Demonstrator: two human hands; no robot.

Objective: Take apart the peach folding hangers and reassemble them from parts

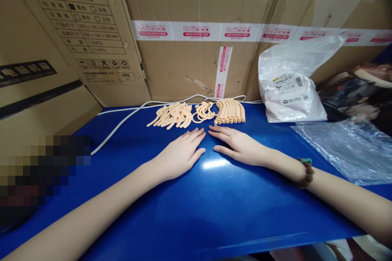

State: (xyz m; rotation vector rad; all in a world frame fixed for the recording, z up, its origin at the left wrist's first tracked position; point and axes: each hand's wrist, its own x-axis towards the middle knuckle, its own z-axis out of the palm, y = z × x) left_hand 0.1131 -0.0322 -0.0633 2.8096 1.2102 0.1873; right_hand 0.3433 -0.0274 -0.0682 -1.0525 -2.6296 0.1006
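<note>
Left hand (182,153) and right hand (239,145) lie palm-down on the blue bench (196,216), each grip apart, thumb off the fingers, palms hidden! Just beyond: a loose heap (173,115) of beige curved pieces, overlapping past counting, a small cluster (204,111), a neat stack (230,110). Far left, pixelation masks something dark (58,167).

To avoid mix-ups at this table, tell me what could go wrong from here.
The right hand lies just in front of the stacked curved beige pieces; a nudge might disturb their neat rows. The jumbled beige pile, the thin curled pieces and that stack sit side by side, so parts could get mixed. The white cable runs close behind them and might snag one.
</note>
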